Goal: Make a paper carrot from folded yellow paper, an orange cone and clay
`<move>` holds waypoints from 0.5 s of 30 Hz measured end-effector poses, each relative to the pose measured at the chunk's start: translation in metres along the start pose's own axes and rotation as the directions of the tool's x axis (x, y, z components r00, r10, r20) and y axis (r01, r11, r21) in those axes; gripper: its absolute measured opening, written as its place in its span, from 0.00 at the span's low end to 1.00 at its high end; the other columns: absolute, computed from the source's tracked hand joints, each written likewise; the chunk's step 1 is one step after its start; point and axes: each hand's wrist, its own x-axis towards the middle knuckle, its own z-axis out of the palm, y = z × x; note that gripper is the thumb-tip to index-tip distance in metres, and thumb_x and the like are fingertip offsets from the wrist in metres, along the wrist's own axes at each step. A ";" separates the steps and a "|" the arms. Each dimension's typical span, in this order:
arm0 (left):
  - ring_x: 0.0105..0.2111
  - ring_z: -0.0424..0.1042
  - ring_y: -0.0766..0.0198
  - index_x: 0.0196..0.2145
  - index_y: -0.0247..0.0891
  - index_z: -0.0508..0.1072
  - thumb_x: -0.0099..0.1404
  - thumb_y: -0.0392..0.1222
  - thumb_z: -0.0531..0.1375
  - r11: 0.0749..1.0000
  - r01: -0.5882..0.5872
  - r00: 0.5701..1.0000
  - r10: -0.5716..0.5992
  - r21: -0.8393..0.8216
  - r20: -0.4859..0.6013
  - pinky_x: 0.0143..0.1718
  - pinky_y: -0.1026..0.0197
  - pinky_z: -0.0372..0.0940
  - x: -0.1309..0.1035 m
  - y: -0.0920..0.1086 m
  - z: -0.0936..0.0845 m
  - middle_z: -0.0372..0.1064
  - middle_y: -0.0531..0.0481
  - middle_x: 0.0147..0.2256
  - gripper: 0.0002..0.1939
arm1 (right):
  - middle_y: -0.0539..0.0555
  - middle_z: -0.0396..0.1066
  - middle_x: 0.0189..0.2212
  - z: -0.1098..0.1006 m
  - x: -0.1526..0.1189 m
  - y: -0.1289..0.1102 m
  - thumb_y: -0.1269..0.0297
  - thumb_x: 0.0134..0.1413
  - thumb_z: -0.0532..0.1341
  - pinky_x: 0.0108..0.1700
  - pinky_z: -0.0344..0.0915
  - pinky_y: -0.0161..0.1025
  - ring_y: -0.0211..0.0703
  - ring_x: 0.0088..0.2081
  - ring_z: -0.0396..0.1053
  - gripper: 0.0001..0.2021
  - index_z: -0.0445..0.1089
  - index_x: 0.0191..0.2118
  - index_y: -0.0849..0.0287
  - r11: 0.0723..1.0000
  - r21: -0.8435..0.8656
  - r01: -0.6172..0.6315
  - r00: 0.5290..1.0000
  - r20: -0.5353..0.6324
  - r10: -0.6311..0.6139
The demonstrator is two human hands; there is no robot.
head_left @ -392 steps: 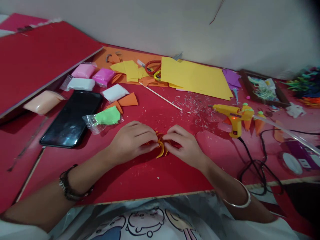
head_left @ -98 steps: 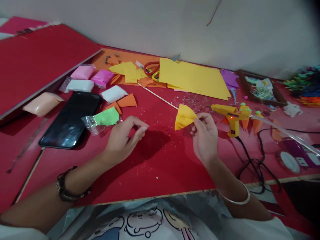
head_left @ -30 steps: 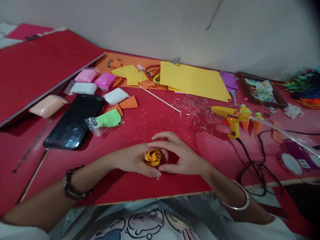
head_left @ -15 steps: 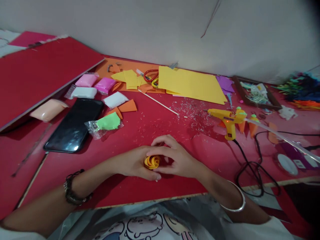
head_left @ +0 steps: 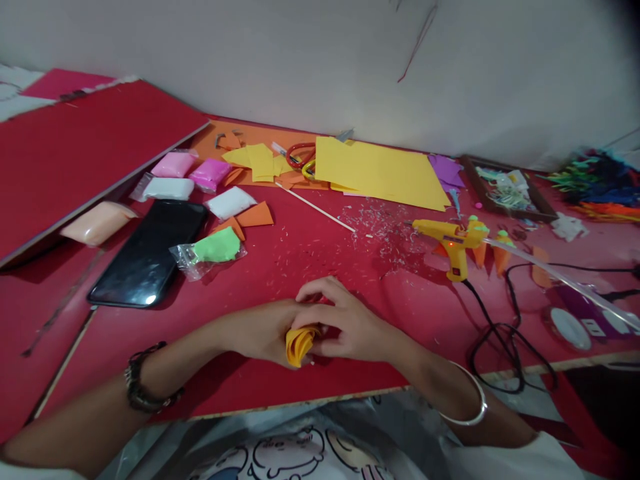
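Observation:
Between my hands, just above the red table (head_left: pixel 240 387), is a yellow-orange rolled paper flower (head_left: pixel 300 345) with spiral layers. My left hand (head_left: pixel 267 330) grips it from the left, its fingertips partly hidden behind the roll. From the right, my right hand (head_left: pixel 345 327) closes on the flower with thumb and fingers, the forefinger arched over the top. The flower's open spiral end faces toward me and slightly down.
A yellow glue gun (head_left: pixel 450 243) with a lit red light and black cable (head_left: pixel 495 327) lies right. Yellow sheets (head_left: pixel 380 173), scissors (head_left: pixel 300 157) and a thin stick (head_left: pixel 317 208) lie behind. A black phone (head_left: pixel 150 253) and clay packets (head_left: pixel 217 245) lie left.
The paper flower has tipped toward me and moved slightly down and left, showing more of its side. My right hand's fingers have shifted left over it.

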 end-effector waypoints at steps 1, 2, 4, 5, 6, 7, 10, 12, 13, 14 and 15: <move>0.28 0.65 0.69 0.35 0.33 0.67 0.53 0.36 0.59 1.000 0.022 1.000 -0.022 -0.010 0.000 0.28 0.69 0.63 0.000 0.000 0.000 0.66 0.50 0.30 0.10 | 0.54 0.59 0.43 0.000 0.000 -0.001 0.64 0.48 0.60 0.46 0.61 0.37 0.39 0.45 0.59 0.11 0.66 0.40 0.56 0.999 0.037 -0.017 1.000 -0.007 0.018; 0.28 0.64 0.69 0.33 0.33 0.66 0.53 0.37 0.59 0.999 0.039 0.999 -0.039 -0.020 -0.003 0.27 0.69 0.62 0.000 0.000 0.000 0.65 0.51 0.29 0.08 | 0.55 0.59 0.43 -0.001 0.001 -0.002 0.63 0.47 0.60 0.45 0.61 0.37 0.39 0.45 0.59 0.11 0.65 0.39 0.56 0.997 0.077 -0.032 0.999 -0.019 0.034; 0.26 0.62 0.71 0.30 0.34 0.65 0.54 0.37 0.58 0.997 0.062 0.998 -0.062 -0.052 -0.016 0.28 0.69 0.61 0.000 0.001 -0.001 0.63 0.54 0.27 0.06 | 0.55 0.59 0.42 -0.002 0.001 -0.002 0.63 0.46 0.61 0.45 0.61 0.38 0.39 0.44 0.60 0.13 0.63 0.39 0.57 0.987 0.152 -0.053 0.996 -0.059 0.063; 0.26 0.61 0.71 0.29 0.34 0.64 0.55 0.37 0.58 0.995 0.067 0.997 -0.069 -0.075 -0.029 0.28 0.69 0.61 0.000 0.001 -0.001 0.61 0.54 0.26 0.05 | 0.55 0.59 0.41 -0.003 0.001 -0.002 0.64 0.45 0.62 0.45 0.61 0.39 0.39 0.43 0.60 0.14 0.62 0.40 0.57 0.980 0.186 -0.064 0.993 -0.085 0.081; 0.27 0.61 0.71 0.29 0.34 0.64 0.55 0.38 0.58 0.992 0.073 0.996 -0.079 -0.101 -0.052 0.28 0.69 0.61 0.000 0.001 -0.001 0.61 0.55 0.26 0.06 | 0.55 0.59 0.40 -0.003 0.001 -0.001 0.64 0.44 0.62 0.45 0.61 0.39 0.40 0.43 0.61 0.15 0.61 0.40 0.58 0.973 0.216 -0.078 0.988 -0.115 0.105; 0.27 0.61 0.71 0.30 0.34 0.64 0.56 0.40 0.58 0.989 0.080 0.992 -0.091 -0.128 -0.087 0.28 0.69 0.61 0.000 0.001 -0.001 0.61 0.55 0.27 0.07 | 0.54 0.60 0.40 -0.004 0.001 0.000 0.65 0.45 0.61 0.44 0.61 0.39 0.40 0.42 0.61 0.15 0.60 0.40 0.57 0.966 0.242 -0.091 0.980 -0.149 0.130; 0.29 0.63 0.69 0.37 0.35 0.65 0.57 0.44 0.57 0.982 0.092 0.970 -0.126 -0.163 -0.209 0.29 0.68 0.62 0.001 0.004 -0.001 0.64 0.52 0.30 0.12 | 0.54 0.60 0.38 -0.005 0.000 0.005 0.69 0.48 0.57 0.41 0.62 0.38 0.39 0.40 0.61 0.11 0.59 0.40 0.57 0.946 0.299 -0.124 0.955 -0.224 0.196; 0.31 0.64 0.67 0.39 0.35 0.66 0.59 0.47 0.54 0.990 0.071 0.961 -0.101 -0.125 -0.258 0.31 0.66 0.63 0.001 0.006 -0.001 0.66 0.50 0.32 0.13 | 0.54 0.60 0.38 -0.005 0.000 0.007 0.70 0.48 0.57 0.40 0.62 0.38 0.39 0.40 0.61 0.10 0.59 0.39 0.57 0.939 0.318 -0.133 0.946 -0.240 0.216; 0.32 0.64 0.66 0.38 0.36 0.66 0.60 0.47 0.53 0.994 0.056 0.960 -0.080 -0.095 -0.269 0.33 0.65 0.63 0.002 0.006 -0.001 0.66 0.49 0.33 0.13 | 0.54 0.60 0.38 -0.005 0.000 0.008 0.69 0.48 0.58 0.41 0.62 0.38 0.40 0.40 0.61 0.11 0.59 0.39 0.58 0.936 0.324 -0.135 0.945 -0.243 0.221; 0.33 0.64 0.65 0.38 0.36 0.66 0.61 0.48 0.52 0.996 0.051 0.959 -0.068 -0.070 -0.277 0.34 0.65 0.63 0.002 0.006 0.000 0.66 0.49 0.34 0.14 | 0.54 0.60 0.38 -0.004 0.000 0.009 0.69 0.48 0.58 0.42 0.61 0.38 0.40 0.40 0.61 0.10 0.59 0.38 0.58 0.934 0.328 -0.143 0.941 -0.247 0.231; 0.33 0.64 0.66 0.36 0.35 0.66 0.61 0.49 0.51 0.997 0.060 0.956 -0.074 -0.056 -0.284 0.34 0.65 0.62 0.003 0.006 0.000 0.66 0.49 0.33 0.14 | 0.54 0.60 0.38 -0.003 0.000 0.010 0.69 0.48 0.58 0.42 0.61 0.39 0.40 0.41 0.62 0.10 0.60 0.38 0.58 0.929 0.334 -0.158 0.934 -0.255 0.250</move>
